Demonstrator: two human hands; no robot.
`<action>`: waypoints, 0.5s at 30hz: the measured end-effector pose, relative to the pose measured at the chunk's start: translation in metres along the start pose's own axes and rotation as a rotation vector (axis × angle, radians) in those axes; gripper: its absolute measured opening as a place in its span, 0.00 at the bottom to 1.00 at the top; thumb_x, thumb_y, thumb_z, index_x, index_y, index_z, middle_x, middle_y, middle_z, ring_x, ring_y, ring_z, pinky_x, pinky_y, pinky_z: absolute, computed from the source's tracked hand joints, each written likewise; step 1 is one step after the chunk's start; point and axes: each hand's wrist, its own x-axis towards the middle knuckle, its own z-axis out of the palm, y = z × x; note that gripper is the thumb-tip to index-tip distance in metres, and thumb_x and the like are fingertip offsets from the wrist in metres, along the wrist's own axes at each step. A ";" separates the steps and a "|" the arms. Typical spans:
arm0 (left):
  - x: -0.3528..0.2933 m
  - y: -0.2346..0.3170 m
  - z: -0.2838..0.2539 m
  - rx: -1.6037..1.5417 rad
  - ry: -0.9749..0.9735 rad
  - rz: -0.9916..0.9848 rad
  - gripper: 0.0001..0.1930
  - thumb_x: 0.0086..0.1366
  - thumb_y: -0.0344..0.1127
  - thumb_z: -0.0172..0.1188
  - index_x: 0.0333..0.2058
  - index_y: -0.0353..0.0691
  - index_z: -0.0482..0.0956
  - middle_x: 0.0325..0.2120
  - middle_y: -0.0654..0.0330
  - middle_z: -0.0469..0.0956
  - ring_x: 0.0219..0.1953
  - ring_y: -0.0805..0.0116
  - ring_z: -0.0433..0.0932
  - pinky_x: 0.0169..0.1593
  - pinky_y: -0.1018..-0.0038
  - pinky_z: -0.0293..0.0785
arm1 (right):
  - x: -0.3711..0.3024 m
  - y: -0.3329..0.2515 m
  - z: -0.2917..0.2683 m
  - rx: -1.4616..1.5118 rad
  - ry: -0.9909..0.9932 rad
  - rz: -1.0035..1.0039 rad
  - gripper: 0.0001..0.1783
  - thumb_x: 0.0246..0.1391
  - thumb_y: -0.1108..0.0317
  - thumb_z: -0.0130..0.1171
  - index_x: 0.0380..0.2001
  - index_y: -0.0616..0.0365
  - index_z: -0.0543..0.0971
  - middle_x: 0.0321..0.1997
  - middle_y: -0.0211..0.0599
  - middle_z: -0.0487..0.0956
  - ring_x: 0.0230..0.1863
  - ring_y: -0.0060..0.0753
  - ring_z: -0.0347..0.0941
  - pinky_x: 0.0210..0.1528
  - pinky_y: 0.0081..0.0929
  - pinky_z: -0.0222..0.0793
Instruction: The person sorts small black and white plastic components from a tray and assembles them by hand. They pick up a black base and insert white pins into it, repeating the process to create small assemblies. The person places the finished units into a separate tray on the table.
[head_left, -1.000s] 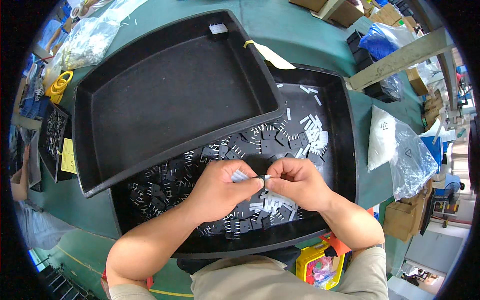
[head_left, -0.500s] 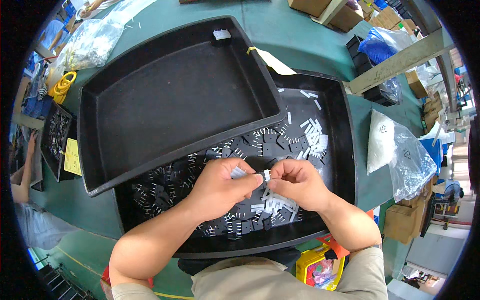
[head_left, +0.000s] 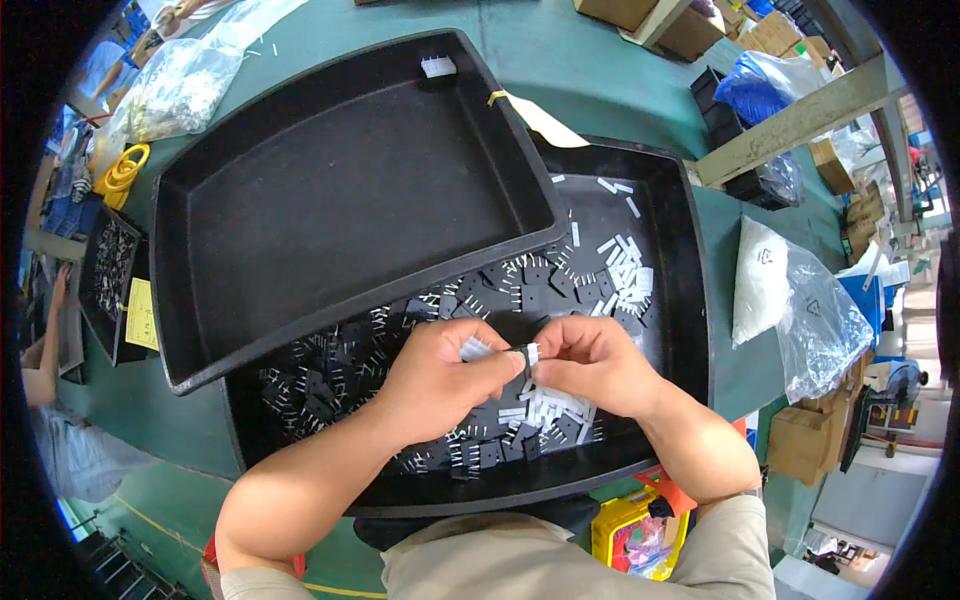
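Observation:
My left hand is closed, with a small black plastic part pinched at its fingertips. White strips show in the curl of the same hand. My right hand pinches a small white plastic piece against the black part, so the two hands almost meet. Both are above a large black tray of loose parts. In it lie many black pieces with pale pins and a scatter of white strips. My fingers partly hide the joint between the held pieces.
Another black tray rests across the lower one, with one white pronged piece in its far corner. A paper tag hangs on its rim. Bags of white parts lie to the right. A person's arm shows at far left.
My hands stay together over the tray and the fingers shift only slightly around the held pieces. The whole view has moved a little.

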 end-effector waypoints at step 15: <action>-0.001 0.000 0.002 0.051 -0.038 -0.033 0.06 0.62 0.31 0.66 0.31 0.36 0.78 0.19 0.64 0.77 0.20 0.81 0.72 0.22 0.83 0.65 | -0.004 -0.001 0.001 -0.026 0.025 -0.004 0.04 0.59 0.73 0.62 0.32 0.61 0.78 0.27 0.19 0.74 0.28 0.08 0.65 0.28 0.13 0.61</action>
